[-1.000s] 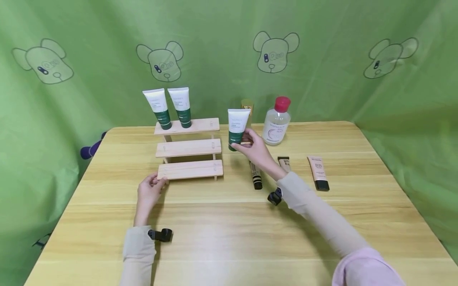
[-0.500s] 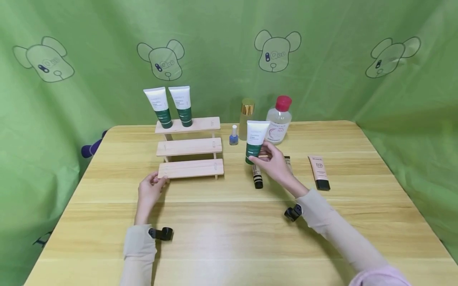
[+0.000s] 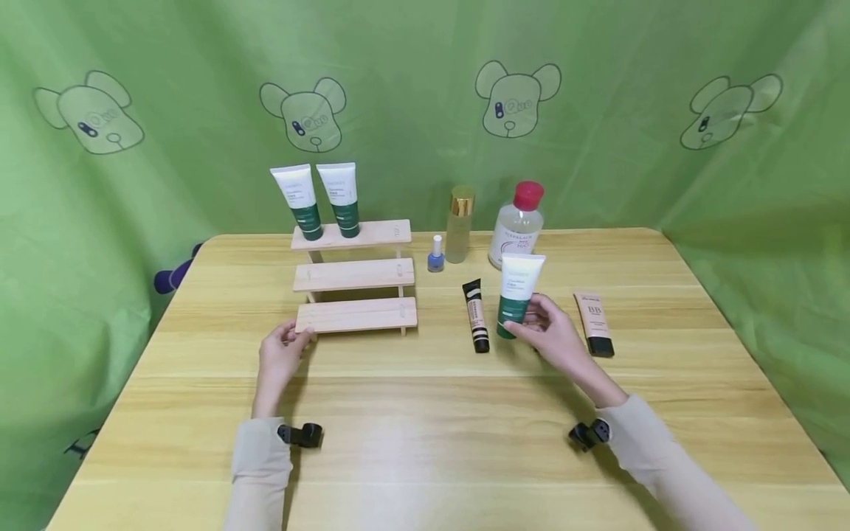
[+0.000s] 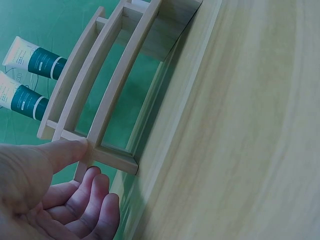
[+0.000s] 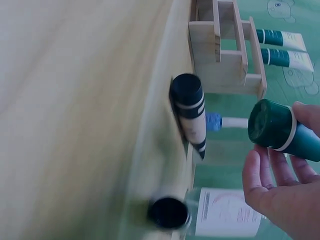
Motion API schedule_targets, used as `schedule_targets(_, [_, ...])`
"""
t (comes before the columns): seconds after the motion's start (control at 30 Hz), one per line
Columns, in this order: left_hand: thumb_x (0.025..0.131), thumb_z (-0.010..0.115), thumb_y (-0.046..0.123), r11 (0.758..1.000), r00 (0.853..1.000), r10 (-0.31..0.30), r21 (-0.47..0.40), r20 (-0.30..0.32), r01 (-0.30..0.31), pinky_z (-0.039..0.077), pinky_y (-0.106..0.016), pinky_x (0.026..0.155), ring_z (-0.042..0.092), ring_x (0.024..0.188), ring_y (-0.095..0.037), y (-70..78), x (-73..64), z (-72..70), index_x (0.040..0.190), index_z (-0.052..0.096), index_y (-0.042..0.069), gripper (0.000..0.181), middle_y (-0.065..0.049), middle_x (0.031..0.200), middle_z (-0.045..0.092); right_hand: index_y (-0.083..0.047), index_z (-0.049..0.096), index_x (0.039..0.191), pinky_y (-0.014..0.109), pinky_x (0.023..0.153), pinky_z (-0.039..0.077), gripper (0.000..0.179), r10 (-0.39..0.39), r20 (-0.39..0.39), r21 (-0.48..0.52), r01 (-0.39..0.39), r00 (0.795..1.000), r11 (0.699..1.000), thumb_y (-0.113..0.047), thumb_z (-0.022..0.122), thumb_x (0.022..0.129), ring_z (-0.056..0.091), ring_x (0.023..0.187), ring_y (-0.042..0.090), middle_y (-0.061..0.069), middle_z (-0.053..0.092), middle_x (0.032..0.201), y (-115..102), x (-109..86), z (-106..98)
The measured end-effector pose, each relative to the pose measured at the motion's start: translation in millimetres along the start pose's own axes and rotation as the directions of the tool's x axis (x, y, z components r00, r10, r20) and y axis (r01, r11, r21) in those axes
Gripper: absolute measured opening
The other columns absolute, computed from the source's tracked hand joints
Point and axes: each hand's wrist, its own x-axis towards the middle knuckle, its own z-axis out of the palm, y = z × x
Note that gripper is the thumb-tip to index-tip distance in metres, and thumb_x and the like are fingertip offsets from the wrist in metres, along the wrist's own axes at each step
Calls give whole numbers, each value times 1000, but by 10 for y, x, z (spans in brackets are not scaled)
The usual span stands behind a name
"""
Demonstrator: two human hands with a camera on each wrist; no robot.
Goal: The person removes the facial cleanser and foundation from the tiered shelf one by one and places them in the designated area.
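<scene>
My right hand [image 3: 556, 338] grips a white squeeze tube with a dark green lower half [image 3: 520, 284], upright with its cap down. The right wrist view shows the cap end of that tube [image 5: 270, 122] held up off the table, thumb on one side and fingers on the other. At the left, my left hand [image 3: 277, 363] pinches the left end of the lowest step of a three-step wooden display rack [image 3: 355, 316]; in the left wrist view the thumb lies on that step [image 4: 117, 92]. Two matching tubes [image 3: 294, 192] [image 3: 340, 193] stand on the top step.
Behind stand a blue nail polish bottle [image 3: 435, 259], a gold-capped bottle [image 3: 459, 228] and a red-capped clear bottle [image 3: 514, 228]. A beige-and-black tube [image 3: 477, 317] and a pink BB tube [image 3: 591, 317] lie on the table. Another black-capped tube [image 5: 169, 212] is mostly hidden.
My right hand has carried the white-and-green tube right and toward me, away from the rack, uncovering the nail polish and the gold-capped bottle. My left hand stays at the rack.
</scene>
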Motion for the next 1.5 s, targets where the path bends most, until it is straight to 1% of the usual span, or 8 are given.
schedule_targets(0.2, [93,63,25,999,999,35,-25,-14,-35,52,-18,65,60,77,-14,17,-27,-17,131,46,-12,55,-14,97,59,3,46,129,16,77,48,55,43,-20,-55,-44,999,997,-25,70,87,57,96,18,22,60,116,102,-194,-129])
schedule_targets(0.37, [94,60,22,1000,1000,-1,-8,-1,1,53,-19,68,61,84,-18,12,-6,-10,133,46,-8,52,-15,102,59,5,45,130,17,78,48,59,65,-8,-85,-65,998,994,-26,70,87,58,98,22,23,59,117,188,-353,-226])
schedule_targets(0.57, [95,59,23,1000,1000,-11,5,7,11,53,-18,67,62,87,-23,11,1,-8,135,44,-8,53,-15,103,60,7,44,130,16,76,48,60,112,27,-121,-108,993,987,-26,70,88,57,93,11,24,57,118,339,-562,-366])
schedule_targets(0.77, [95,59,22,1000,1000,-8,9,1,8,53,-19,66,62,84,-20,-9,9,1,134,45,-6,50,-17,104,60,10,41,131,19,75,48,65,200,56,-182,-187,978,965,-28,70,87,59,97,22,27,56,118,484,-763,-517])
schedule_targets(0.87, [95,59,21,1000,1000,1,12,-4,-1,53,-19,66,62,80,-17,-1,9,1,133,46,-7,49,-17,103,61,10,42,131,21,74,49,64,225,81,-197,-206,971,959,-28,70,87,60,93,19,24,59,113,549,-848,-602])
schedule_targets(1.13, [95,59,21,1000,1000,0,9,-9,0,53,-21,68,62,83,-22,25,-10,-1,132,48,-8,48,-18,102,61,15,37,130,22,71,51,65,312,193,-204,-273,930,940,-25,67,89,56,85,6,12,62,105,691,-1046,-824])
schedule_targets(1.3, [94,60,21,1000,1000,-3,15,-15,3,53,-20,67,62,81,-20,29,-10,0,132,48,-7,49,-17,102,60,20,34,130,22,71,51,65,335,256,-210,-286,907,935,-22,65,91,56,84,4,11,62,103,745,-1133,-934])
schedule_targets(1.5, [94,60,22,1000,1000,4,22,-12,-3,52,-19,64,61,78,-17,9,-7,-4,133,47,-7,50,-16,101,60,23,30,130,22,71,50,69,399,296,-226,-342,868,912,-26,62,93,55,86,7,9,61,104,801,-1208,-1042])
